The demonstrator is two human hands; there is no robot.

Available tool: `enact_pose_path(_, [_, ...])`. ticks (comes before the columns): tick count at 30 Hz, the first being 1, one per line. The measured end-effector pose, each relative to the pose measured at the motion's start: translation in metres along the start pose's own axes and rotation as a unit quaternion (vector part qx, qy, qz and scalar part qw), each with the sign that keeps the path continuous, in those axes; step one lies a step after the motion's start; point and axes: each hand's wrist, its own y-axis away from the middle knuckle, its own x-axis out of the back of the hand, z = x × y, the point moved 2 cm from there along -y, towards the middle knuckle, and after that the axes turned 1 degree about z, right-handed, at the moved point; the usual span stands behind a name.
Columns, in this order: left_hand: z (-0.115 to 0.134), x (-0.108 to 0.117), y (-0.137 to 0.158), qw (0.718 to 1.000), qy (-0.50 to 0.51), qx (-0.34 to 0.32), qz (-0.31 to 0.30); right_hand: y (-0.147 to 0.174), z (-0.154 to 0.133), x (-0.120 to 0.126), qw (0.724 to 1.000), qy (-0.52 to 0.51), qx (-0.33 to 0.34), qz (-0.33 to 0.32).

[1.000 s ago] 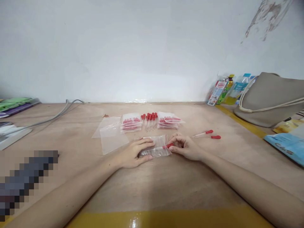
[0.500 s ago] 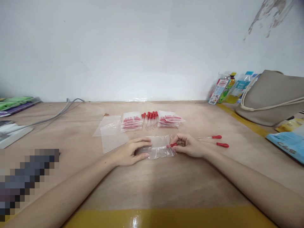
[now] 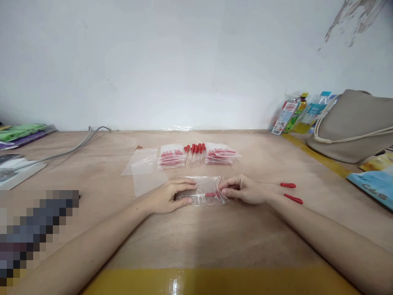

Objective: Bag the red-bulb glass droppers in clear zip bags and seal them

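A clear zip bag (image 3: 202,183) lies flat between my hands, its mouth to the right. Inside it is a glass dropper with a red rubber bulb (image 3: 211,194), the bulb just short of the mouth. My left hand (image 3: 168,196) rests over the bag's closed end, thumb and fingers spread apart. At the mouth, my right hand (image 3: 242,189) has thumb and index finger closed on the bag's edge. Two more droppers (image 3: 287,185) lie beside my right wrist, their tubes partly hidden by it.
Behind the bag are a row of droppers (image 3: 196,153) and two stacks of filled bags (image 3: 172,159) (image 3: 219,157). Unfilled bags (image 3: 147,178) lie to the left. A cable (image 3: 73,147) runs at left; bottles (image 3: 315,112), a grey bag (image 3: 346,123) and a blue packet (image 3: 373,184) are at right.
The dropper has slid left, fully into the bag, and my right fingers have let go of its bulb. My left hand has stayed on the bag. The view shifted slightly.
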Motion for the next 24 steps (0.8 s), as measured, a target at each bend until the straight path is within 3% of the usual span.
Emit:
enact_pose_path(2, [-0.001, 0.0, 0.0, 1.0, 0.001, 0.004, 0.001, 0.003, -0.002, 0.016, 0.998, 0.04, -0.029, 0.042])
enact_pose_path(4, [0.0, 0.0, 0.0, 1.0, 0.001, 0.01, 0.0, 0.009, -0.006, 0.037, 0.981, 0.153, -0.067, 0.098])
enact_pose_path(6, [0.0, 0.001, 0.0, 1.0, 0.002, 0.014, -0.002, 0.017, -0.011, 0.055, 0.94, 0.295, -0.14, 0.095])
enact_pose_path(10, [0.0, 0.001, 0.0, 1.0, 0.003, 0.013, 0.0, 0.03, -0.022, 0.075, 0.826, 0.485, -0.28, 0.068])
enact_pose_path(13, [-0.001, 0.0, 0.0, 1.0, 0.002, 0.011, -0.001, 0.033, -0.026, 0.075, 0.79, 0.517, -0.326, 0.038])
enact_pose_path(15, [-0.002, 0.0, 0.0, 1.0, 0.001, 0.01, -0.001, 0.033, -0.024, 0.072, 0.806, 0.489, -0.333, -0.005])
enact_pose_path(18, [-0.001, 0.0, 0.0, 1.0, -0.002, 0.012, -0.003, 0.032, -0.021, 0.066, 0.853, 0.423, -0.301, -0.052])
enact_pose_path(21, [0.0, 0.0, 0.0, 1.0, -0.005, 0.007, -0.006, 0.028, -0.019, 0.056, 0.898, 0.36, -0.239, -0.08])
enact_pose_path(24, [0.001, 0.001, 0.0, 1.0, -0.009, 0.001, -0.002, 0.021, -0.018, 0.045, 0.933, 0.32, -0.153, -0.063])
